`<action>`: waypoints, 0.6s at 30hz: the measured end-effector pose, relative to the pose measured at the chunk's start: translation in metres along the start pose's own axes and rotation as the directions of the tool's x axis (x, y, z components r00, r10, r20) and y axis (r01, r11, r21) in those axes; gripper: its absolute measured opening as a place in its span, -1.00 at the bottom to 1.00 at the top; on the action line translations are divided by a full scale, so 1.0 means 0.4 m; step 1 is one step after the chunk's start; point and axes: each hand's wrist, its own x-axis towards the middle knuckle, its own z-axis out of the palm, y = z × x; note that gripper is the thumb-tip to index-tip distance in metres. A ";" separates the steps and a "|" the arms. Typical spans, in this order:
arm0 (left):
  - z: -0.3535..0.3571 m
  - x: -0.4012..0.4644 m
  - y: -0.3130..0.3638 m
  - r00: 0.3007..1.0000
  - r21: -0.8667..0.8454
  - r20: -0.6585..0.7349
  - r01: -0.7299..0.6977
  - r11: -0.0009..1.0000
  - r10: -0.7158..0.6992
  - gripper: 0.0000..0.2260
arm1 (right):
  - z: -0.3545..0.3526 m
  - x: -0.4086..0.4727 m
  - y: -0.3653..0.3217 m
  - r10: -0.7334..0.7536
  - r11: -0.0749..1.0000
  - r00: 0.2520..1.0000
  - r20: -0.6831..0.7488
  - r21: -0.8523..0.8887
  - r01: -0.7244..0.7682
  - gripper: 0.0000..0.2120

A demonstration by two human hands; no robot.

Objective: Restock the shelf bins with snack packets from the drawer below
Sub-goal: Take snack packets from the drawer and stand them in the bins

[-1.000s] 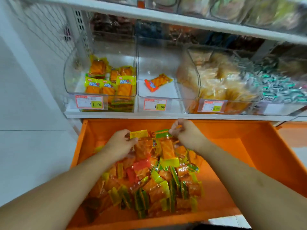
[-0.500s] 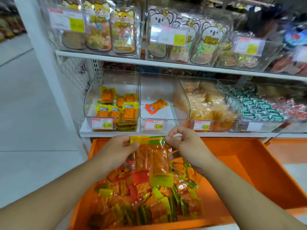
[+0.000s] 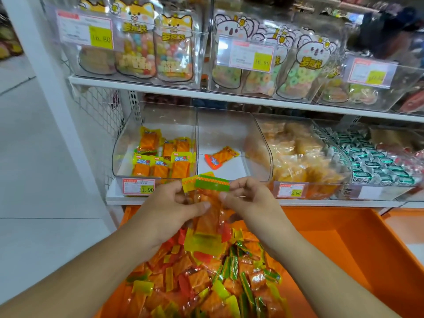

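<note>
We hold a small bunch of snack packets (image 3: 207,216) upright between both hands, above the near pile and just in front of the lower shelf edge. The left hand (image 3: 171,210) pinches the bunch from the left, its thumb pressed across the clear wrappers; the right hand (image 3: 249,203) pinches the right side with curled fingers near the green and yellow top strips. The bunch hangs down, its lower ends reaching toward the pile of packets (image 3: 206,278) heaped in the orange drawer (image 3: 358,255) below us. The pile fills the left part of the drawer.

Just beyond our hands stand the clear bins on the lower shelf (image 3: 321,203). The left bin (image 3: 128,143) holds several orange packets with yellow tops, some lying flat, some propped up at the back. The middle bin (image 3: 229,131) holds a single orange packet (image 3: 220,156) lying tilted on its floor. Our raised bunch covers the front of the middle bin and its price tag. To the right, another bin (image 3: 296,154) is heaped with pale orange bags, and farther right lie green and white wrapped sweets (image 3: 371,157).

On the upper shelf (image 3: 137,84), far from us, clear bins carry cartoon-printed candy bags (image 3: 156,47) with price tags in front.
</note>
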 end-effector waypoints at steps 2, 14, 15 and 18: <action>-0.005 0.000 0.008 1.000 -0.016 -0.025 -0.001 1.000 0.001 -0.77 | -0.002 0.001 0.006 0.005 0.997 0.997 0.082 -0.081 0.001 -0.66; -0.051 -0.001 0.011 0.998 -0.069 -0.050 -0.039 0.997 0.035 -0.89 | -0.016 -0.010 -0.016 -0.004 1.000 1.000 0.027 -0.023 0.004 -0.71; -0.053 -0.006 0.014 0.997 -0.061 -0.067 -0.038 0.997 0.033 -0.87 | -0.019 -0.013 -0.019 -0.006 1.000 1.000 0.025 -0.010 0.007 -0.68; -0.051 -0.012 0.018 0.988 0.002 -0.150 -0.030 1.000 0.030 -0.79 | -0.020 -0.026 -0.032 -0.060 0.998 0.998 0.000 -0.014 0.060 -0.68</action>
